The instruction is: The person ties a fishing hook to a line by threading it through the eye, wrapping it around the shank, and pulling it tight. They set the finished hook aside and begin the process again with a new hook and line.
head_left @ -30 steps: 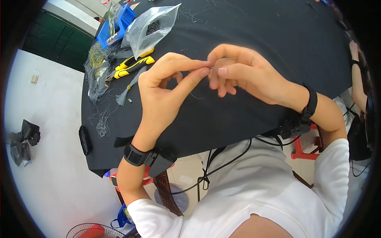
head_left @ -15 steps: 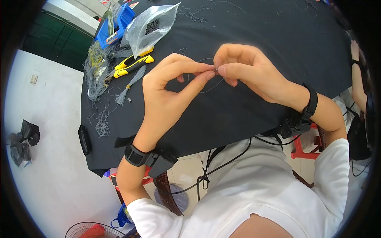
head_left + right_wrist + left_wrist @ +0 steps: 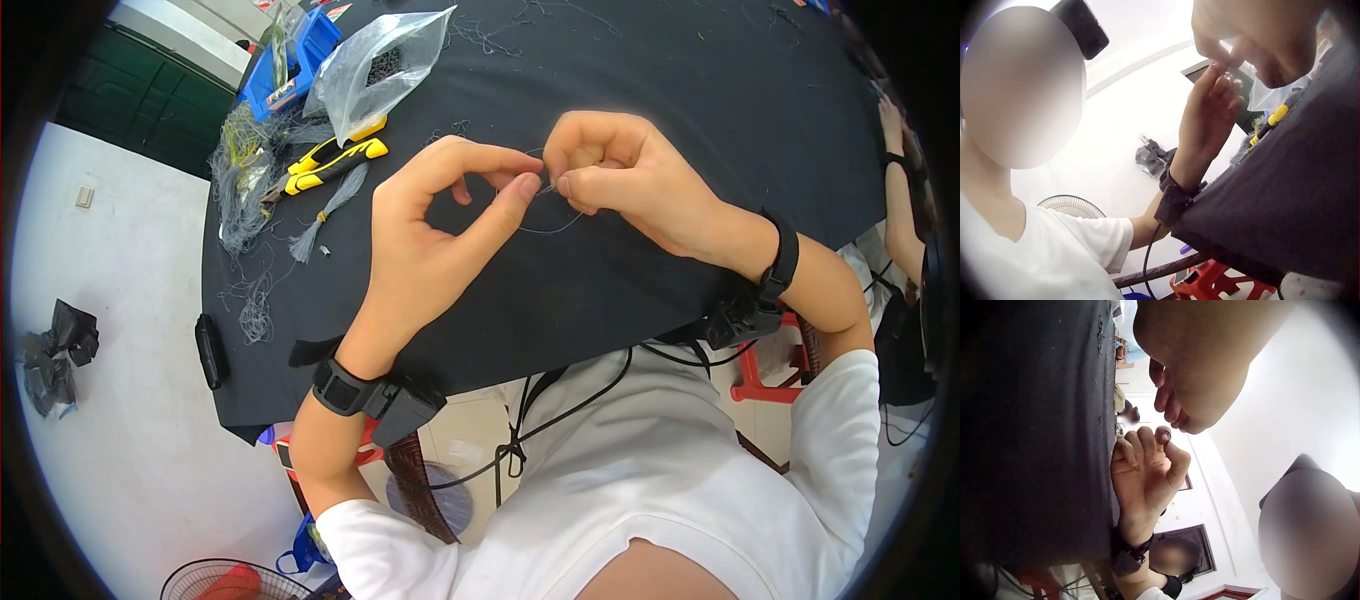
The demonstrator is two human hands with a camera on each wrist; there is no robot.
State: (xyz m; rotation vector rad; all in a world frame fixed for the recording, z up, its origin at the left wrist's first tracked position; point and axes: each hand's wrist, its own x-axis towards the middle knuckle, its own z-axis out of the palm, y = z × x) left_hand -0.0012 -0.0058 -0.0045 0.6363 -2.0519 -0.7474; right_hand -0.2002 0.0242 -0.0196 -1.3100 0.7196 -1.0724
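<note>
Pliers (image 3: 345, 166) and plastic bag (image 3: 345, 98) lie left of the hands (image 3: 415, 230) (image 3: 650, 185): right pinches thread (image 3: 552, 232), left's hold unclear.

pliers (image 3: 336, 168) left of left hand (image 3: 425, 225)

Table (image 3: 620, 290) draped in black cloth, near edge toward the seated person. Far left: blue bin (image 3: 303, 62) at the edge; beside it, open clear plastic bag (image 3: 355, 95) with dark contents. Along the left edge, from far to near: tangled strands (image 3: 238, 190); yellow-and-black pliers (image 3: 340, 168) and tied grey bundle (image 3: 331, 212), both farther inward; smaller tangle (image 3: 257, 312); black elongated object (image 3: 211, 352), close to the near left corner. Toward the far edge: loose threads (image 3: 485, 40).
</note>
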